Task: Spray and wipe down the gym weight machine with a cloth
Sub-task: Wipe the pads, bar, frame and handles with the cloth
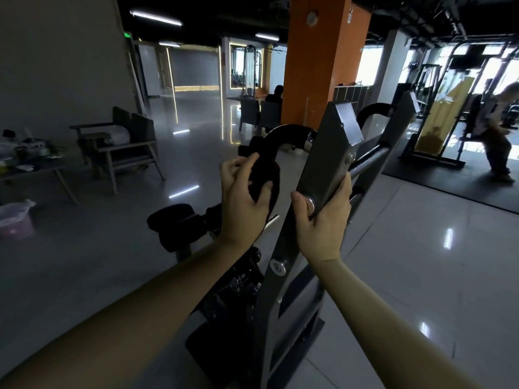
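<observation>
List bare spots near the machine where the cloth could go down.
Free: light tiled floor right of the grey frame, up to the black mat; dark floor between black pad and wooden chair. Crowded: low table far left, cluttered; the gap between curved handle and frame is narrow.

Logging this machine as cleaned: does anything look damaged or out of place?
The cap plate atop the frame looks ragged along its lower edge, possibly bent or chipped. Otherwise nothing: left hand holds the cloth by the handle, right hand grips the frame.
</observation>
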`<state>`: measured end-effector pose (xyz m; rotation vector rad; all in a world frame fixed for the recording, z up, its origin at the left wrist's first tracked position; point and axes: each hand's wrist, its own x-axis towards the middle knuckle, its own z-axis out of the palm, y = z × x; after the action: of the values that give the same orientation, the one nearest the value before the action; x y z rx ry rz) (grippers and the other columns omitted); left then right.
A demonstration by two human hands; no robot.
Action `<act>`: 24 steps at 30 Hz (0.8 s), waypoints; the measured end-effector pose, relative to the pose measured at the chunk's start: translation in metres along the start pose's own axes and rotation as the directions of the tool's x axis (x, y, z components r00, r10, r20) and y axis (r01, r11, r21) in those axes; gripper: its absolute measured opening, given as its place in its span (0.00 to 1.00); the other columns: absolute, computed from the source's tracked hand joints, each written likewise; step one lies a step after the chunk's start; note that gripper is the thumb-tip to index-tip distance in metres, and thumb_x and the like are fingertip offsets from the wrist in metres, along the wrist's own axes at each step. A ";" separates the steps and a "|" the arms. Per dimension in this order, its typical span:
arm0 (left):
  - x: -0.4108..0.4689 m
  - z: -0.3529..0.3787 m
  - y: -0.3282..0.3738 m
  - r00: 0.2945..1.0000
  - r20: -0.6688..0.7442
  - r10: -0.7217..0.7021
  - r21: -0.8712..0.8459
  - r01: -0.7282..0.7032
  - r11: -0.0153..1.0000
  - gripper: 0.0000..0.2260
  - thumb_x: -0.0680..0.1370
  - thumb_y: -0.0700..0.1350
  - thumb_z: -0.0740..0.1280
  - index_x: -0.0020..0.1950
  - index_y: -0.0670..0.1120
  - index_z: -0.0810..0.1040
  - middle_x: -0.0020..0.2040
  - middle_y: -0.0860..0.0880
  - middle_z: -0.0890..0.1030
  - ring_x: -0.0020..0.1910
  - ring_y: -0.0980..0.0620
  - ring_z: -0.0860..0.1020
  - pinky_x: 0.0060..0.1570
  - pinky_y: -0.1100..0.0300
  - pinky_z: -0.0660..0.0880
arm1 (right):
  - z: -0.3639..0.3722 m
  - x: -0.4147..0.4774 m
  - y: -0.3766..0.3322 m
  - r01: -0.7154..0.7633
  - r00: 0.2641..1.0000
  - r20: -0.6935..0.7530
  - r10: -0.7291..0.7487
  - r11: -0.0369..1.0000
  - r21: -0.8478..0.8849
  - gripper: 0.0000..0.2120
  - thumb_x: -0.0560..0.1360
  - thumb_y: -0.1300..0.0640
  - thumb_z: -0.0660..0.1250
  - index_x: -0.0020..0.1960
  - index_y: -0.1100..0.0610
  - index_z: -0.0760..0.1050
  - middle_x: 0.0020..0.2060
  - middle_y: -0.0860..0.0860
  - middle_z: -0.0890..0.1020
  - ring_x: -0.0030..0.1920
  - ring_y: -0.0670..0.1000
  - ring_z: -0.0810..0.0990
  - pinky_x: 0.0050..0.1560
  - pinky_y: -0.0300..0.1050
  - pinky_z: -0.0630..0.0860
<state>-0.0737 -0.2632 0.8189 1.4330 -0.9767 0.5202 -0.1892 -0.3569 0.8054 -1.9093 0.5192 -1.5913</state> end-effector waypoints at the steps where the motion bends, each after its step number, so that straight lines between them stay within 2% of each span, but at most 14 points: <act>1: 0.000 0.005 -0.004 1.000 0.019 -0.005 0.037 0.004 0.999 0.27 0.78 0.42 0.73 0.75 0.42 0.69 0.69 0.45 0.66 0.69 0.51 0.71 0.66 0.65 0.71 | 0.001 0.000 -0.001 0.010 1.000 -0.007 -0.010 1.000 -0.012 0.45 0.73 0.32 0.67 0.77 0.59 0.57 0.62 0.54 0.75 0.60 0.58 0.75 0.60 0.62 0.75; 3: 0.001 0.014 -0.009 0.998 0.056 -0.025 0.077 0.021 0.997 0.32 0.78 0.48 0.72 0.79 0.44 0.64 0.73 0.44 0.67 0.72 0.48 0.69 0.69 0.62 0.69 | 0.002 -0.002 -0.002 0.018 0.999 -0.027 -0.019 0.999 -0.033 0.45 0.73 0.31 0.65 0.76 0.60 0.58 0.62 0.54 0.74 0.60 0.56 0.74 0.61 0.62 0.74; 5: 0.006 0.024 -0.011 0.993 0.094 -0.078 0.010 0.077 0.997 0.34 0.79 0.47 0.72 0.81 0.46 0.59 0.74 0.45 0.71 0.72 0.50 0.71 0.69 0.61 0.72 | 0.003 -0.003 -0.002 0.023 0.999 -0.043 -0.025 0.999 -0.045 0.46 0.73 0.30 0.64 0.77 0.61 0.58 0.62 0.53 0.73 0.60 0.55 0.73 0.61 0.62 0.73; 7: 0.014 0.030 -0.013 0.984 0.109 -0.140 -0.056 0.147 0.988 0.31 0.80 0.45 0.72 0.79 0.46 0.61 0.63 0.46 0.80 0.60 0.57 0.79 0.57 0.62 0.79 | 0.004 -0.003 0.000 0.026 0.998 -0.051 -0.029 0.999 -0.047 0.47 0.73 0.30 0.64 0.77 0.62 0.57 0.62 0.54 0.73 0.60 0.56 0.73 0.61 0.62 0.73; 9: 0.021 0.035 -0.020 0.980 0.107 -0.171 -0.091 0.180 0.979 0.25 0.79 0.40 0.72 0.73 0.44 0.65 0.50 0.52 0.81 0.48 0.64 0.81 0.45 0.66 0.81 | 0.006 -0.002 0.004 0.031 0.998 -0.052 -0.033 0.999 -0.039 0.47 0.74 0.30 0.65 0.77 0.62 0.57 0.62 0.55 0.72 0.59 0.57 0.73 0.59 0.62 0.74; 10: 0.023 0.033 -0.022 0.977 0.124 -0.174 -0.103 0.187 0.977 0.23 0.78 0.38 0.72 0.71 0.44 0.68 0.48 0.55 0.80 0.47 0.66 0.81 0.43 0.69 0.79 | 0.006 -0.002 0.003 0.033 0.998 -0.053 -0.035 0.999 -0.033 0.46 0.74 0.31 0.65 0.78 0.62 0.57 0.62 0.55 0.72 0.59 0.57 0.72 0.59 0.62 0.74; 12: 0.029 0.027 -0.023 0.955 0.216 -0.204 -0.164 0.241 0.957 0.21 0.76 0.33 0.72 0.64 0.50 0.72 0.48 0.55 0.79 0.48 0.66 0.80 0.46 0.71 0.77 | 0.006 -0.002 0.003 0.039 0.998 -0.050 -0.041 0.999 -0.033 0.46 0.74 0.32 0.65 0.78 0.62 0.56 0.62 0.56 0.72 0.58 0.57 0.72 0.58 0.62 0.74; 13: 0.033 0.024 -0.025 0.923 0.300 -0.241 -0.209 0.311 0.927 0.20 0.75 0.33 0.72 0.61 0.51 0.74 0.49 0.53 0.80 0.49 0.64 0.81 0.48 0.68 0.76 | 0.006 -0.003 0.003 0.039 0.998 -0.043 -0.041 0.999 -0.035 0.46 0.74 0.32 0.65 0.77 0.62 0.56 0.62 0.56 0.72 0.58 0.57 0.72 0.58 0.62 0.74; 16: 0.040 0.010 -0.034 0.766 0.542 -0.345 -0.292 0.557 0.778 0.16 0.72 0.37 0.75 0.59 0.44 0.79 0.52 0.46 0.83 0.53 0.52 0.83 0.53 0.58 0.78 | 0.003 -0.003 0.001 0.036 0.999 -0.027 -0.037 0.999 -0.037 0.46 0.74 0.32 0.65 0.77 0.63 0.56 0.63 0.56 0.71 0.60 0.57 0.72 0.60 0.61 0.73; 18: 0.037 0.007 -0.037 0.710 0.589 -0.386 -0.280 0.627 0.727 0.18 0.72 0.39 0.75 0.62 0.44 0.80 0.55 0.47 0.84 0.57 0.51 0.82 0.58 0.55 0.78 | 0.002 -0.004 0.000 0.038 0.999 -0.018 -0.039 0.998 -0.042 0.47 0.74 0.33 0.66 0.78 0.63 0.56 0.64 0.56 0.71 0.61 0.57 0.71 0.62 0.61 0.72; 20: 0.022 0.009 -0.034 0.774 0.510 -0.376 -0.237 0.546 0.803 0.21 0.77 0.40 0.73 0.70 0.46 0.75 0.60 0.50 0.82 0.59 0.58 0.80 0.62 0.59 0.77 | 0.002 -0.005 -0.001 0.019 1.000 -0.011 -0.019 0.998 -0.057 0.47 0.73 0.34 0.68 0.78 0.63 0.55 0.65 0.55 0.71 0.62 0.56 0.71 0.63 0.61 0.72; 22: 0.000 0.015 -0.034 0.867 0.377 -0.325 -0.180 0.413 0.893 0.24 0.81 0.41 0.69 0.76 0.44 0.66 0.63 0.56 0.78 0.61 0.66 0.77 0.60 0.71 0.73 | 0.001 -0.005 -0.001 -0.006 1.000 -0.002 0.006 0.998 -0.068 0.48 0.71 0.36 0.71 0.78 0.62 0.55 0.65 0.55 0.71 0.63 0.56 0.71 0.64 0.60 0.72; 24: -0.021 0.018 -0.043 0.920 0.291 -0.262 -0.106 0.303 0.947 0.22 0.83 0.42 0.67 0.75 0.40 0.65 0.62 0.52 0.79 0.63 0.61 0.78 0.59 0.70 0.74 | -0.001 -0.006 -0.001 -0.009 1.000 0.016 0.010 0.998 -0.058 0.50 0.69 0.40 0.75 0.79 0.60 0.53 0.67 0.53 0.70 0.66 0.53 0.71 0.67 0.58 0.72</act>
<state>-0.0544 -0.2810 0.7745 1.5029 -0.9794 0.0324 -0.1915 -0.3525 0.8020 -1.9579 0.5721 -1.5694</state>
